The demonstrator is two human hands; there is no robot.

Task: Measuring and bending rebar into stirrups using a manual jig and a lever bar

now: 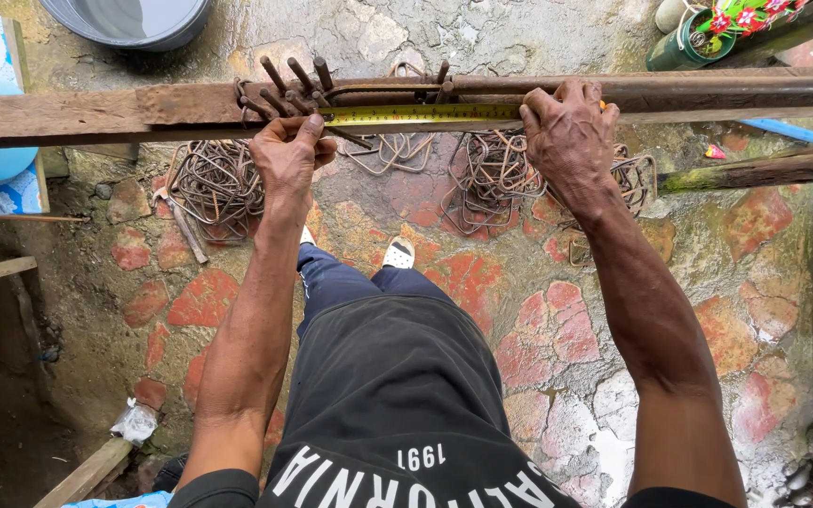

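Tape measure (421, 114) needs to stay taut and flat along the wooden beam (68, 113), left hand (289, 155) clenched on its end, right hand (568, 132) pressing it down.

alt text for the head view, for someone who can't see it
Seen from above, a person's left hand and right hand stretch a yellow tape measure along a wooden beam carrying rusty steel rods. Bent wire stirrups lie piled on the stone floor below.
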